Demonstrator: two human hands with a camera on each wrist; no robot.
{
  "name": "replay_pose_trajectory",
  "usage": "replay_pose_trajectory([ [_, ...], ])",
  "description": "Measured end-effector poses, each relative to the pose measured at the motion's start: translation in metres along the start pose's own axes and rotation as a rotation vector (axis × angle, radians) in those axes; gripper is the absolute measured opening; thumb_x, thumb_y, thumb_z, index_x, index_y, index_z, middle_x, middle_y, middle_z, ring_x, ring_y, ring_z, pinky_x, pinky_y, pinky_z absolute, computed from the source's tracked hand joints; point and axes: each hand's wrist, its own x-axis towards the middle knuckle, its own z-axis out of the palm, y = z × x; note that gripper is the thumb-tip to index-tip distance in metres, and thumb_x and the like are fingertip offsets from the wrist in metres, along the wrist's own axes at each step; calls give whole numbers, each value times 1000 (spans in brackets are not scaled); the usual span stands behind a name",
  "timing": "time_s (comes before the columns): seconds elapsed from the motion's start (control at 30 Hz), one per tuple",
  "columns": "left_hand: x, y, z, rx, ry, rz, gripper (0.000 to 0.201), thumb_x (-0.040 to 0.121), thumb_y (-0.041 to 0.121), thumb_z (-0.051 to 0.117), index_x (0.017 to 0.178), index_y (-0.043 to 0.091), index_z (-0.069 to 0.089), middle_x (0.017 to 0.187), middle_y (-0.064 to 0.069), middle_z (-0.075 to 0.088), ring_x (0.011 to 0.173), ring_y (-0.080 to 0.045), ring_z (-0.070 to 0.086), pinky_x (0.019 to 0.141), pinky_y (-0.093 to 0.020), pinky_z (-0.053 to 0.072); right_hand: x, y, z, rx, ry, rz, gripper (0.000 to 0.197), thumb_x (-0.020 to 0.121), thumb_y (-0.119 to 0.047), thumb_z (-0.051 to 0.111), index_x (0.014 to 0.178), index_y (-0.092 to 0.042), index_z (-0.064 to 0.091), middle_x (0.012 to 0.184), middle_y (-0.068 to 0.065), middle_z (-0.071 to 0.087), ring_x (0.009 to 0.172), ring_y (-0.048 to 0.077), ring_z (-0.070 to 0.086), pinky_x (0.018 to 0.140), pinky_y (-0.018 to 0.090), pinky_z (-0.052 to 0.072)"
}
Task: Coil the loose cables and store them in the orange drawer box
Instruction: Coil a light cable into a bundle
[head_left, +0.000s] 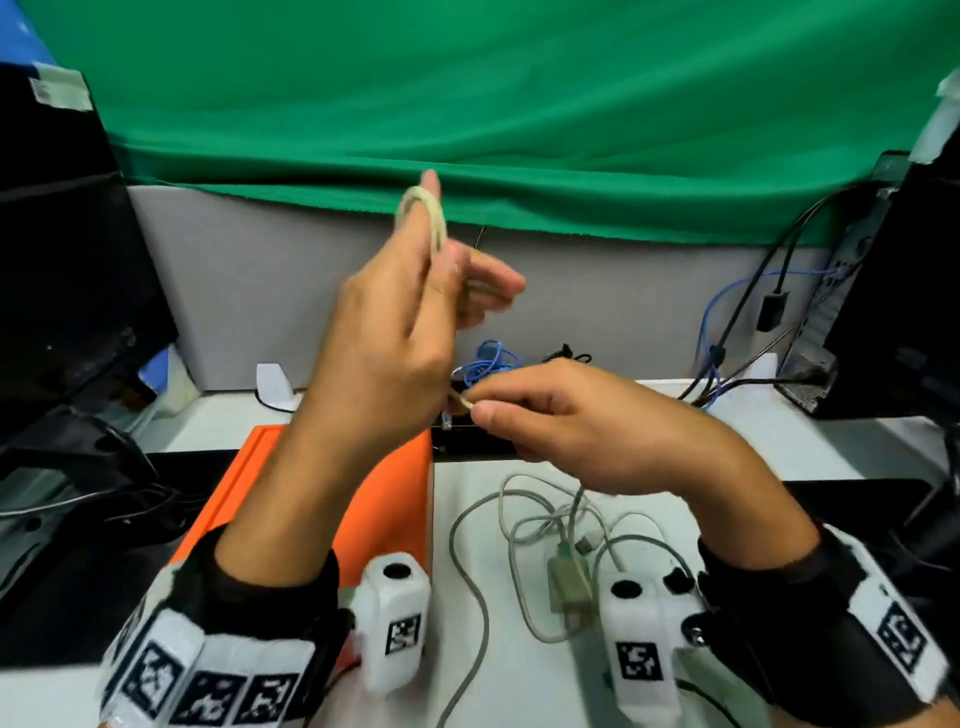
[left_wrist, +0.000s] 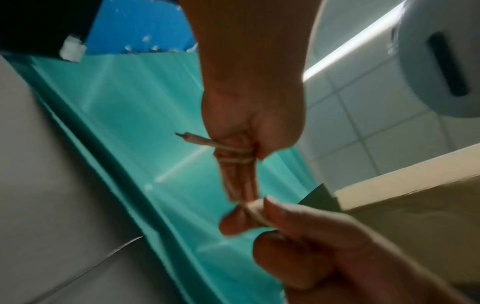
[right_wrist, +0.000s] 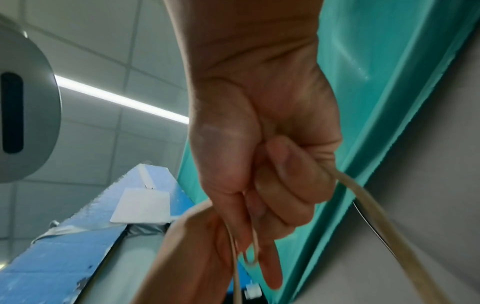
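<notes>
Inspecting the head view, we found the left hand raised above the orange box, with a beige cable looped in several turns round its straight index and middle fingers. Our left wrist view confirmed the turns lying across those two fingers, a short plug end sticking out to one side of the wrap. We judged that hand's other fingers relaxed, and could not tell whether the thumb pressed on the coil.

Below and just right of that coil, the right hand pinched the same cable between thumb and forefinger, its remaining fingers curled over the strand. In our right wrist view the cable ran out of that fist and away toward the lower right. Motion blur softened both hands in all views.

Beneath the pinch, on the white table, we noted a loose tangle of grey cables with a greenish plug, just right of the box and well apart from the coil. Beyond the pinch lay a blue cable bundled near the grey partition. We saw only the box's orange top, partly hidden by the left forearm.
</notes>
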Motion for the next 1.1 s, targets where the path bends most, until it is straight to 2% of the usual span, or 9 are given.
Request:
replay_pose_trajectory([
  [0.1, -4, 0, -6, 431, -251, -17, 30, 103, 34, 36, 118, 16, 54, 82, 4, 69, 63, -18, 66, 66, -41, 56, -8, 0, -11, 29, 80, -22, 19, 99, -30, 61, 87, -19, 71, 61, -1, 51, 57, 8, 42, 56, 35, 36],
  [0.2, -5, 5, -7, 114, -599, -262, 33, 103, 30, 40, 90, 2, 50, 60, -2, 62, 43, -19, 47, 45, -28, 41, -18, -1, -24, 183, 131, -70, 14, 95, -18, 67, 81, -15, 69, 65, 19, 47, 58, 18, 38, 55, 34, 31],
  [0.37, -8, 5, -20, -315, -812, -370, 34, 100, 27, 43, 101, 3, 67, 51, -1, 33, 45, -13, 23, 42, -24, 21, -29, 3, -39, 364, 302, -187, 10, 85, -11, 66, 80, -19, 64, 59, -6, 52, 52, 5, 44, 49, 16, 36],
  [0.47, -6, 12, -21, -775, -692, -289, 22, 104, 21, 43, 93, 9, 58, 53, 5, 27, 37, -10, 30, 48, -30, 44, -23, 5, -38, 409, 441, -217, 7, 92, -20, 64, 86, -22, 65, 59, -10, 46, 48, 9, 38, 45, 21, 32],
  [0.6, 4, 11, -18, -1446, -240, -224, 38, 109, 14, 27, 108, -3, 60, 59, -3, 54, 59, -19, 67, 90, -45, 58, 1, 12, -13, 140, 410, -48, 23, 106, -31, 44, 100, -24, 65, 65, -10, 51, 56, 4, 47, 55, 25, 43],
  [0.77, 3, 7, -2, -570, 67, -89, 33, 109, 14, 31, 138, 3, 40, 84, 0, 73, 81, -20, 75, 81, -36, 59, 7, -6, 11, -140, 176, -54, 28, 105, -39, 43, 91, -22, 59, 76, -6, 62, 71, 10, 55, 69, 43, 47],
  [0.9, -4, 1, -2, 503, -196, 56, 16, 105, 27, 38, 96, 23, 51, 67, 12, 61, 63, -13, 60, 62, -33, 42, -8, -14, -6, -147, 243, -53, 23, 91, -31, 53, 78, -15, 63, 59, 0, 51, 52, 9, 42, 52, 35, 38],
  [1.0, -4, 1, -10, 321, -536, -182, 31, 108, 25, 41, 84, 10, 53, 52, 7, 58, 44, -6, 43, 52, -27, 34, -20, -11, -25, 57, 359, -79, 12, 80, -17, 50, 76, -16, 62, 54, -5, 48, 50, 4, 37, 48, 19, 30],
  [1.1, -7, 3, -20, -182, -644, -334, 39, 105, 30, 41, 107, 4, 70, 49, 1, 42, 44, -16, 27, 45, -26, 23, -26, -3, -37, 225, 482, -165, 10, 82, -6, 49, 81, -12, 57, 60, 4, 44, 54, 10, 35, 49, 19, 27],
])
